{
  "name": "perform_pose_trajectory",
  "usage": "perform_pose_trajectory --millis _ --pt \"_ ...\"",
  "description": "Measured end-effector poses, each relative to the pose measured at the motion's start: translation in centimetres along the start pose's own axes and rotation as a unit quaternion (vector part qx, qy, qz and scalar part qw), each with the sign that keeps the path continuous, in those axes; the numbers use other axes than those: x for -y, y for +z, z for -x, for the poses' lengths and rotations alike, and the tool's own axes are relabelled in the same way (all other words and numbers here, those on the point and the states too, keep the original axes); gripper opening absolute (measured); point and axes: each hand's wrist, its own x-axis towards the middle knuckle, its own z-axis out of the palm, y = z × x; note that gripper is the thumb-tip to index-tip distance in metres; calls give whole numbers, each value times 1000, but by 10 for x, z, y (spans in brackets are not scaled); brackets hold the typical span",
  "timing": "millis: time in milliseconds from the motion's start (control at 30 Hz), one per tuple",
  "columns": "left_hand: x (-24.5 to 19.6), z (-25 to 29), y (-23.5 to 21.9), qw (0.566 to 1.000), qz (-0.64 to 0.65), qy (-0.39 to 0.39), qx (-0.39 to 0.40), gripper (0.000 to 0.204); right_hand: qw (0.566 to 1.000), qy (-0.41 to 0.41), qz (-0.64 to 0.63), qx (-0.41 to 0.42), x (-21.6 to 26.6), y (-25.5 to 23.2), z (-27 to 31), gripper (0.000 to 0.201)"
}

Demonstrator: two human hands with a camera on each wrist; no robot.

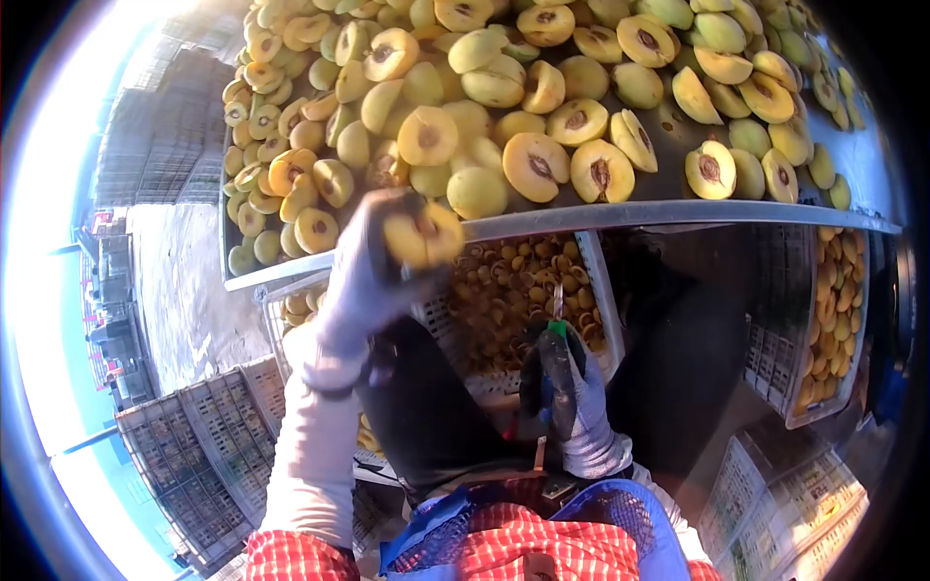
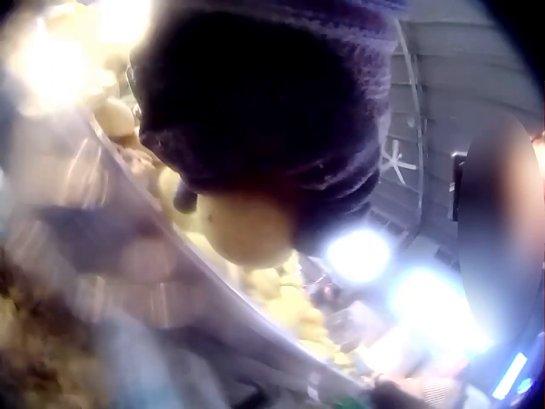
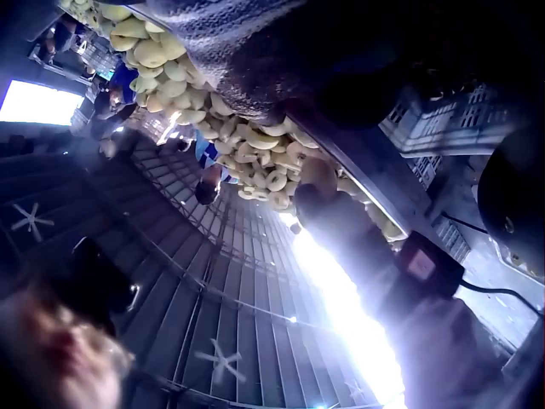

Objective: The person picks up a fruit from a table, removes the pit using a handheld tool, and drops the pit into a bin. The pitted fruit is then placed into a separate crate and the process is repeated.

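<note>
My gloved left hand [image 1: 373, 261] grips a halved yellow fruit [image 1: 423, 235] just over the metal tray's front rim [image 1: 542, 221]; the hand is blurred. In the left wrist view the fruit [image 2: 247, 232] pokes out below the dark glove [image 2: 264, 111]. Lower and to the right, my gloved right hand [image 1: 570, 387] is curled round a small tool with a green part [image 1: 557, 328] and a metal tip pointing up, above a crate of fruit pieces. The right wrist view shows the right glove [image 3: 255, 64] near the heaped fruit, its fingers mostly dark.
Halved fruits [image 1: 536, 167] with brown centres cover the tray. Beneath it stands a crate of small pieces [image 1: 513, 290] between the knees. Another filled crate [image 1: 831, 320] is at the right, with stacked crates [image 1: 199, 455] at the lower left and more at the lower right.
</note>
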Motion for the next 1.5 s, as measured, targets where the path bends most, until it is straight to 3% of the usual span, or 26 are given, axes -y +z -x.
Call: perform_pose_trajectory --millis 33,67,133,200,267,333,400,433,467,533,600,667,733,833,900,967,1033,1067,1100,1133,1167,1233,1300,1367,1433,1500 --pt "-7 19 3 984 161 -52 54 60 1000 19 2 15 8 3 1 31" --pt "-22 25 2 991 59 22 116 70 999 39 4 29 15 6 3 30" --pt "-35 43 16 975 118 6 189 81 994 84 5 70 33 21 10 32" --pt "-54 74 39 958 225 -160 69 87 991 97 5 93 39 27 15 36" --pt "-48 83 50 910 387 -141 37 84 990 102 -29 90 35 29 22 38" --pt "-78 83 65 867 410 -279 -55 78 988 118 -52 80 33 30 30 37" --pt "-70 91 80 852 432 -261 -138 60 995 -17 54 77 21 28 32 34" --pt "-66 97 86 833 433 -295 -180 55 970 -161 167 80 4 22 27 32" --pt "-66 99 88 810 433 -327 -223 51 931 -233 263 98 10 22 29 29" --pt "-71 96 84 826 414 -321 -208 52 810 -386 432 89 23 20 33 22" --pt "-76 100 79 851 371 -321 -190 54 857 -307 393 130 35 21 44 20" --pt "-83 103 78 833 421 -308 -185 53 752 -320 564 120 40 23 51 26" --pt "-89 105 79 836 404 -315 -199 52 743 -314 580 112 36 23 57 27" --pt "-98 106 77 843 401 -300 -197 45 775 -330 523 131 25 17 59 28" --pt "-100 106 76 857 381 -290 -191 41 678 -408 593 149 22 10 66 24" --pt "-100 107 76 875 355 -277 -178 37 740 -355 542 180 22 6 73 22" --pt "-105 107 74 895 322 -265 -161 34 906 -147 336 210 24 5 80 22" --pt "-109 107 73 903 306 -259 -152 33 951 -35 217 217 26 4 84 21" --pt "-111 107 72 895 329 -264 -145 32 969 79 92 217 27 4 87 21" --pt "-99 111 77 920 301 -206 -140 32 956 182 -30 227 27 2 87 21" --pt "-95 114 78 920 309 -205 -129 31 923 287 -143 212 27 0 88 20" --pt "-93 119 77 922 310 -205 -107 31 792 463 -346 196 22 -10 85 19" --pt "-87 120 78 950 246 -168 -95 34 712 521 -416 220 22 -11 84 17" --pt "-84 117 73 992 89 -49 -78 36 730 490 -376 292 20 -8 86 21" --pt "-78 112 69 996 -14 56 -68 39 737 469 -343 345 17 -9 86 30" --pt "-77 111 67 997 -20 60 -39 37 732 464 -318 385 10 -12 85 41"
